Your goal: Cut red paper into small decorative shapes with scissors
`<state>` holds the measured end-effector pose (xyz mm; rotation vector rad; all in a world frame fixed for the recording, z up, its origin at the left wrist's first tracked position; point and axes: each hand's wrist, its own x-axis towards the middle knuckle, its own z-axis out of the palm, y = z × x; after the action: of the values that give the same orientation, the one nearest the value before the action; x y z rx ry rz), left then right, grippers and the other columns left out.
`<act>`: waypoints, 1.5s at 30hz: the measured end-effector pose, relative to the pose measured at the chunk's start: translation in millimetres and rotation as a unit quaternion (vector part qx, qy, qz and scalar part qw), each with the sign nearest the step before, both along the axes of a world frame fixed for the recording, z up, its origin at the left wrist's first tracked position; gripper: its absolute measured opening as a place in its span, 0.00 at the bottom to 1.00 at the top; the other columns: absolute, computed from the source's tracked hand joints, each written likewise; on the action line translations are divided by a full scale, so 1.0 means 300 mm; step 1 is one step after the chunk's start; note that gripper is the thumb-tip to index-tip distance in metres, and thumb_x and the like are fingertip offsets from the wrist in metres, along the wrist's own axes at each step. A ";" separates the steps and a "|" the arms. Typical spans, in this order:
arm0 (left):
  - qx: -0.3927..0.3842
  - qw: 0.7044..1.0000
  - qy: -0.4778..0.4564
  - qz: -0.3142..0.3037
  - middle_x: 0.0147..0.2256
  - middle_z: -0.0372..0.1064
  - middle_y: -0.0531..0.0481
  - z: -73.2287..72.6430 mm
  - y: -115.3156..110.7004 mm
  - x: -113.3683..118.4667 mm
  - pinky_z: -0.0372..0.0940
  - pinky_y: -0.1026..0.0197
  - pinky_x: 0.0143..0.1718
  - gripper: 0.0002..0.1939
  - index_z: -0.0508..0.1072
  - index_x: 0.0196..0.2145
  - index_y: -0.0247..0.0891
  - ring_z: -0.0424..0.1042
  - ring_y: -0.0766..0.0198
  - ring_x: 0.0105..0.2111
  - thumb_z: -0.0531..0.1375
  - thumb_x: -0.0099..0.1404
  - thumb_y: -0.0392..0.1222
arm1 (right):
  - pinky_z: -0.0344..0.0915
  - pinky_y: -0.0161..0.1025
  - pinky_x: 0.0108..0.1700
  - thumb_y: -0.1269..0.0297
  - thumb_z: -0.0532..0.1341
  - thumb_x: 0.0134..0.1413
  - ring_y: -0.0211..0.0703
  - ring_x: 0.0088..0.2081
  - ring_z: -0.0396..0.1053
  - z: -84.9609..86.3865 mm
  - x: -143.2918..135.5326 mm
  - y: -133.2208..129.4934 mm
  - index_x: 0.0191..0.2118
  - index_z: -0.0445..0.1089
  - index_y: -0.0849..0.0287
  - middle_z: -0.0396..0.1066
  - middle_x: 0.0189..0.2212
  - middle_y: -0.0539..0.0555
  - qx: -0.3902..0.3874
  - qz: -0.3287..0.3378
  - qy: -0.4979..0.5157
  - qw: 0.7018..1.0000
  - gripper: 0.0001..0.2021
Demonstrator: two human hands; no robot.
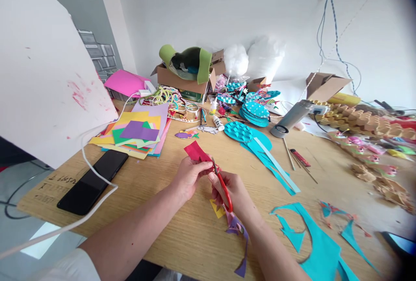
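Note:
My left hand [190, 178] pinches a strip of red paper [196, 151] above the middle of the table. In my right hand [234, 190] is a pair of red-handled scissors [224, 189]. The dark blades meet the near end of the red paper, close to my left fingertips; how far apart they stand is hard to make out. Below my right hand lie a yellow paper scrap [217, 209] and curled purple paper offcuts [239, 233]. Beyond my hands rest a purple paper fish [186, 135] and a white glue bottle [218, 123].
Coloured paper sheets [140, 130] are stacked at the left, near a black phone [94, 181] crossed by a white cable [85, 153]. Blue offcuts [320, 246] lie front right. A metal flask [294, 116], blue discs [255, 112] and a cardboard box [182, 77] stand farther back.

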<state>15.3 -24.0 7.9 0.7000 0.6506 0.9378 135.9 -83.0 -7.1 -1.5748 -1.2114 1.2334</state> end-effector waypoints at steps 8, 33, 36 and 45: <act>0.017 1.000 0.011 -0.005 0.22 0.71 0.51 -0.001 0.008 -0.002 0.63 0.64 0.30 0.07 0.72 0.22 0.33 0.69 0.68 0.23 0.68 0.45 0.33 | 0.56 0.31 0.15 0.37 0.62 0.45 0.35 0.12 0.62 0.013 -0.001 -0.004 0.21 0.58 0.57 0.66 0.13 0.48 -0.008 -0.006 -0.008 1.000 0.26; 0.037 0.999 0.024 -0.018 0.22 0.71 0.52 -0.010 0.015 -0.003 0.61 0.66 0.28 0.06 0.71 0.24 0.33 0.69 0.69 0.24 0.66 0.46 0.32 | 0.56 0.30 0.15 0.38 0.62 0.44 0.34 0.13 0.62 0.026 -0.003 -0.006 0.20 0.59 0.57 0.66 0.13 0.49 -0.026 -0.009 0.001 1.000 0.26; 0.052 0.998 0.035 -0.018 0.23 0.71 0.53 -0.015 0.019 -0.004 0.61 0.67 0.28 0.07 0.70 0.25 0.33 0.69 0.70 0.24 0.66 0.47 0.32 | 0.57 0.30 0.15 0.38 0.62 0.45 0.34 0.13 0.63 0.024 0.000 -0.003 0.20 0.59 0.58 0.66 0.13 0.49 -0.022 -0.003 -0.002 1.000 0.26; 0.061 0.995 0.071 -0.034 0.23 0.70 0.52 -0.015 0.030 -0.013 0.61 0.66 0.28 0.11 0.69 0.27 0.33 0.68 0.70 0.24 0.66 0.46 0.34 | 0.58 0.31 0.16 0.39 0.62 0.46 0.35 0.14 0.64 0.018 0.015 -0.003 0.21 0.60 0.58 0.67 0.14 0.49 -0.017 0.018 -0.009 1.000 0.25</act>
<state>11.4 -14.9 3.4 0.8980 0.6938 0.8749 140.4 -84.0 -1.7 -1.5976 -1.2402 1.2708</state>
